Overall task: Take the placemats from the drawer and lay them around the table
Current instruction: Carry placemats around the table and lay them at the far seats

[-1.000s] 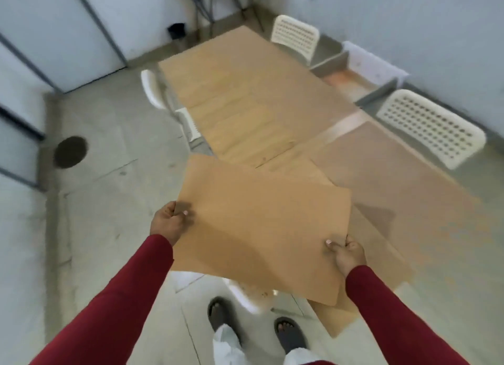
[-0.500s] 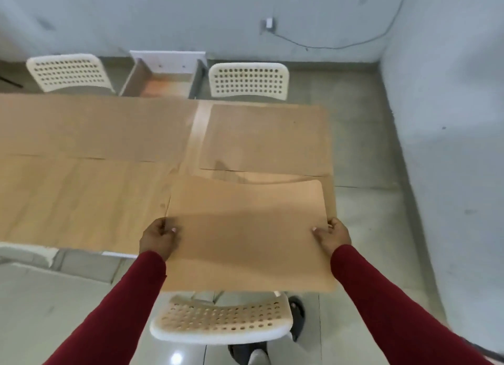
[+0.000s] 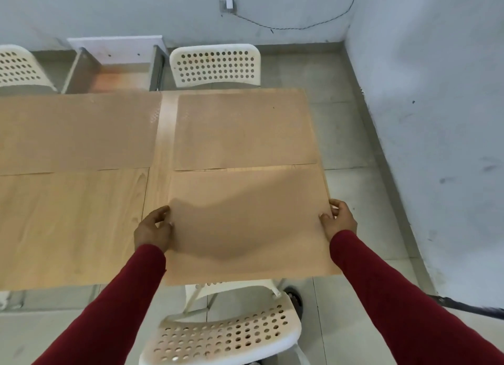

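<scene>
A tan placemat (image 3: 245, 222) lies low over the near right corner of the wooden table (image 3: 68, 222), and its near edge overhangs the table's edge. My left hand (image 3: 152, 228) pinches its left edge. My right hand (image 3: 338, 220) pinches its right edge. A second placemat (image 3: 242, 130) lies flat on the far right of the table, and a third placemat (image 3: 76, 132) on the far left. Beyond the table an open drawer (image 3: 117, 70) shows an orange-stained bottom.
A white perforated chair (image 3: 226, 337) stands right below me at the table's near edge. Another chair (image 3: 215, 64) stands across the table, and a third chair (image 3: 16, 67) at the far left. A wall (image 3: 436, 119) runs close along the right.
My view has swung round to face the table's long side. The held placemat has moved forward and down over the near right corner, both hands still on its edges.
</scene>
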